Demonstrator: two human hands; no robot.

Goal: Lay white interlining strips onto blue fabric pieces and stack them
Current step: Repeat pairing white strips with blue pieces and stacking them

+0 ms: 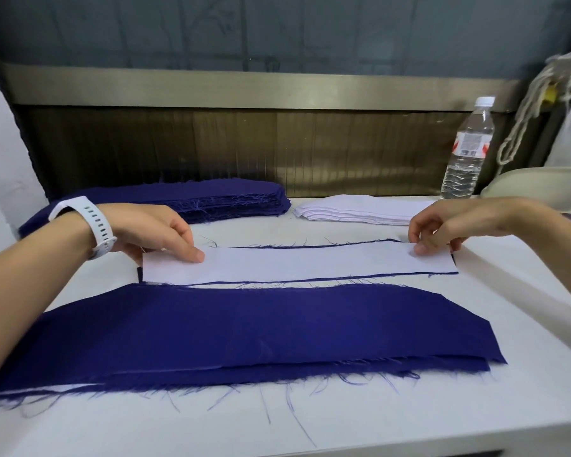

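Observation:
A white interlining strip point(297, 262) lies across the middle of the table on a blue fabric piece point(310, 246), of which only thin edges show. My left hand point(159, 232), with a white watch on its wrist, pinches the strip's left end. My right hand point(442, 229) pinches the right end. Nearer to me lies a stack of blue pieces point(244, 324) with white interlining showing at its lower left edge. A pile of blue fabric pieces point(225, 199) sits at the back left, and a pile of white strips point(360, 209) at the back right.
A clear water bottle point(468, 150) with a white cap stands at the back right. White cord point(534, 94) hangs beside it. A pale curved object point(541, 183) sits at the right edge. A brown panel point(211, 146) closes off the back of the white table point(310, 423).

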